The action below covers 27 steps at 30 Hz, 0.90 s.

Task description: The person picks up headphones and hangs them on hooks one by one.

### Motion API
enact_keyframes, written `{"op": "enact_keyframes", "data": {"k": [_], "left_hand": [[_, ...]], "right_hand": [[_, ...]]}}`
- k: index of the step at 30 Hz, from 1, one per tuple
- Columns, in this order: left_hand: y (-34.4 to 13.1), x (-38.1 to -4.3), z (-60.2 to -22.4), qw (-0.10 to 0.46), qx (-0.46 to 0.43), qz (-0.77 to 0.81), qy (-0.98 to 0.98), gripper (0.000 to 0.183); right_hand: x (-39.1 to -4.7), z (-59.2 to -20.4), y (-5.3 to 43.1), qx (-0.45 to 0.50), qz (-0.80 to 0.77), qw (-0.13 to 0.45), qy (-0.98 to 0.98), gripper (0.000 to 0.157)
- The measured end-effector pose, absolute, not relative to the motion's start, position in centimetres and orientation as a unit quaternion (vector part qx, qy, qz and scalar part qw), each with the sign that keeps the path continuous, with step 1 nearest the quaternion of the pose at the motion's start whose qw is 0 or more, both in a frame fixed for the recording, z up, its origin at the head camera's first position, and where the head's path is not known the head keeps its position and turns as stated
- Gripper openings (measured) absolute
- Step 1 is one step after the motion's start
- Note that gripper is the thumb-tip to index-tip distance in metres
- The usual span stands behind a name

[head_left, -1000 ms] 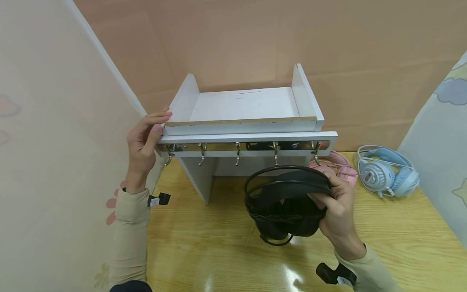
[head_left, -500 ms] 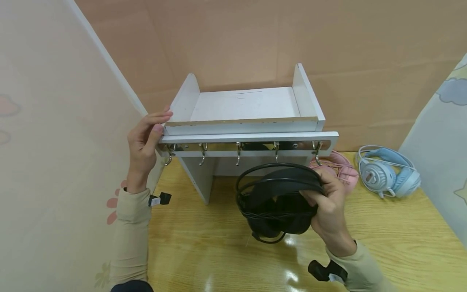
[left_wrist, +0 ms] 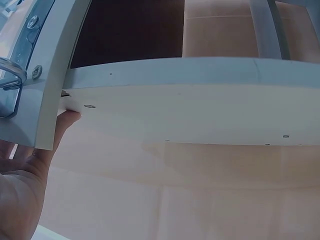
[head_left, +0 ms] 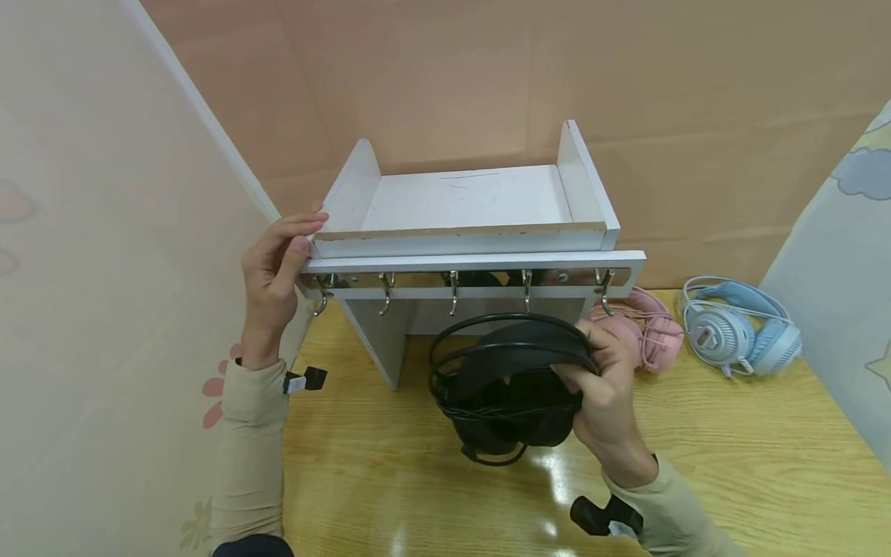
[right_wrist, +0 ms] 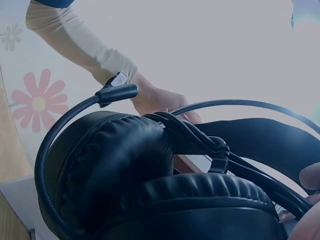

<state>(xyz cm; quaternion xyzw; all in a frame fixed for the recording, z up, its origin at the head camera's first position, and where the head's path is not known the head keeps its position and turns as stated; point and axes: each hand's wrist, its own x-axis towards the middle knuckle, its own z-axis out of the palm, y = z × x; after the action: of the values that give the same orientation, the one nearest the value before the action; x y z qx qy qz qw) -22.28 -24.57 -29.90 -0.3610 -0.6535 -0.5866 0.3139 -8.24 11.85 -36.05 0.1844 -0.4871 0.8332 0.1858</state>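
A black headset with padded ear cups and its cable bundled round it hangs from my right hand, which grips one end of the headband. In the right wrist view its boom microphone arches beside an ear cup. The headband top is just below the row of metal hooks on the front of a white wooden shelf. At the shelf's left front corner, my left hand holds on, thumb at the front and fingers along the side panel. The left wrist view shows that hand at the hook board's end.
Pink headphones lie partly behind my right hand and the shelf. Light blue headphones lie farther right on the wooden tabletop. A pale wall panel stands at the left, and brown paper covers the back.
My right hand has carried the black headset leftward beneath the hooks. More of the pink headphones shows now. My left hand and the shelf have stayed in place.
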Motion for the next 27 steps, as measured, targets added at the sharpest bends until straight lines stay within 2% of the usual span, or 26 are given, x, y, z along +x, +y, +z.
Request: {"op": "enact_keyframes", "data": {"k": [16,27], "left_hand": [[-24.5,-22.5,-29.9,0.314,-0.371,-0.594,-0.641,0.023],[-24.5,-22.4,-29.9,0.316,-0.36,-0.599,-0.641,0.024]], "right_hand": [[-8.5,-36.8,10.2,0.161,0.83,0.188,-0.5,0.039],[-8.6,-36.5,8.5,0.157,0.84,0.182,-0.487,0.034]]}}
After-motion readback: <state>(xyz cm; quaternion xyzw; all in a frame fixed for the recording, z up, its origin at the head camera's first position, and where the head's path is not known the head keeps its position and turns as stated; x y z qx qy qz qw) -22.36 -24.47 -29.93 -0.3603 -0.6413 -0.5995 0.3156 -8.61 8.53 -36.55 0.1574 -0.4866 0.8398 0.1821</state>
